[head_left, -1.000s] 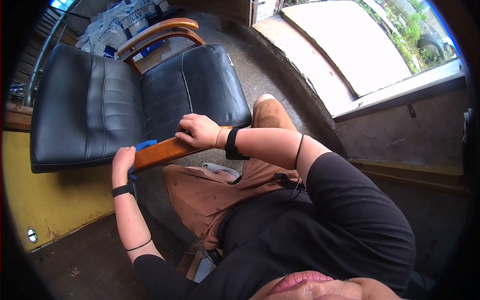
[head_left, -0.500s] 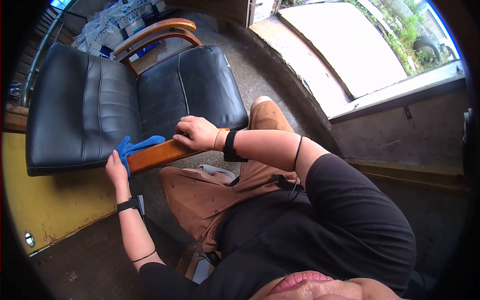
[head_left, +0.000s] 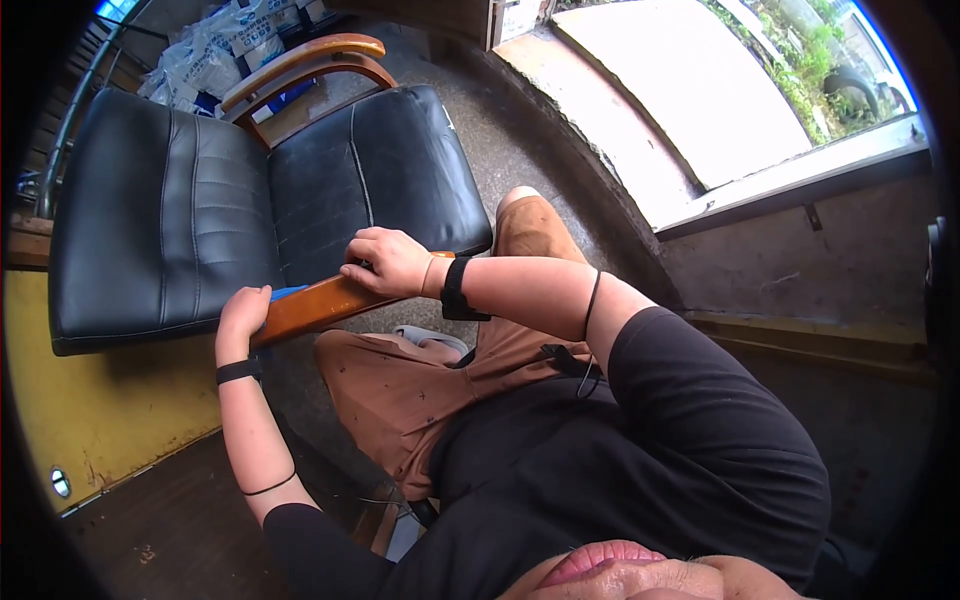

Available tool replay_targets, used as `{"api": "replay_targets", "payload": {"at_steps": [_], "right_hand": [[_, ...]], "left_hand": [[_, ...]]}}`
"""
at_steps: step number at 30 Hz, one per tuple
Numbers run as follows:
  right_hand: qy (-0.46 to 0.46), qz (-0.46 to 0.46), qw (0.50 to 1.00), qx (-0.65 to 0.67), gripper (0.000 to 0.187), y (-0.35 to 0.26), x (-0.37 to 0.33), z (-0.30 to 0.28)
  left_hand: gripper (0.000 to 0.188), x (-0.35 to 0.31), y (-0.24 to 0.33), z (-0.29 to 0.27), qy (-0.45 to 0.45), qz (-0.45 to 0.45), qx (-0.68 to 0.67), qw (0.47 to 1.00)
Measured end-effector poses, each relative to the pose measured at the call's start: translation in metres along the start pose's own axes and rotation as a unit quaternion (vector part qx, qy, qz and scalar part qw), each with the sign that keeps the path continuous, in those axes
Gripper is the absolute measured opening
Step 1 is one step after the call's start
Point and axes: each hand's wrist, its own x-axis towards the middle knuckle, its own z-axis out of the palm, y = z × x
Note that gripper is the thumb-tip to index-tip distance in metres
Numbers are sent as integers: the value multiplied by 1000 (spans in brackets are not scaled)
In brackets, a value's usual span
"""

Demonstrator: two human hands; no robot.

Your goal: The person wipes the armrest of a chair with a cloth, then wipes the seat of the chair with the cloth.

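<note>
A black padded chair (head_left: 225, 225) with wooden arms stands at my left, its near wooden armrest (head_left: 325, 306) running in front of me. My left hand (head_left: 243, 312) is curled at the back end of this armrest, pressing a blue cloth (head_left: 288, 292) there. Only a strip of the cloth shows along the armrest's far side; the rest is hidden by the hand and the wood. My right hand (head_left: 388, 263) grips the same armrest nearer its front end, fingers bent over the top.
The far armrest (head_left: 300, 65) arches on the chair's other side, with clear plastic bags (head_left: 205, 70) beyond it. A yellow panel (head_left: 115, 410) lies below the chair's backrest. At the right, a low wall (head_left: 790, 250) borders a bright doorway. My knees are close to the armrest.
My left hand has turned and shifted over the armrest's back end, and most of the blue cloth has gone out of sight. The right hand keeps its grip.
</note>
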Motion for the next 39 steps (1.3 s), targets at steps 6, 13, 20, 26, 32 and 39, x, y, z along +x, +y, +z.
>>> {"api": "replay_targets", "payload": {"at_steps": [6, 13, 20, 26, 32, 39], "right_hand": [[-4, 7, 1000, -3, 22, 2, -3, -2], [-12, 4, 1000, -1, 23, -1, 0, 0], [-11, 17, 1000, -6, 23, 2, -1, 0], [-11, 8, 1000, -8, 23, 2, -1, 1], [-4, 6, 1000, 5, 23, 1, -1, -1], [-11, 9, 1000, -2, 24, 3, -1, -1]], "left_hand": [[50, -5, 19, -1, -12, -3, -9, 1000], [49, -10, 20, 6, 39, 80, -121, 989], [50, -10, 47, 7, 23, 129, -176, 976], [58, -8, 15, -3, 6, -7, -36, 999], [58, -18, 21, 3, 56, 1, -25, 998], [51, -28, 61, 11, 103, 95, -98, 985]]}}
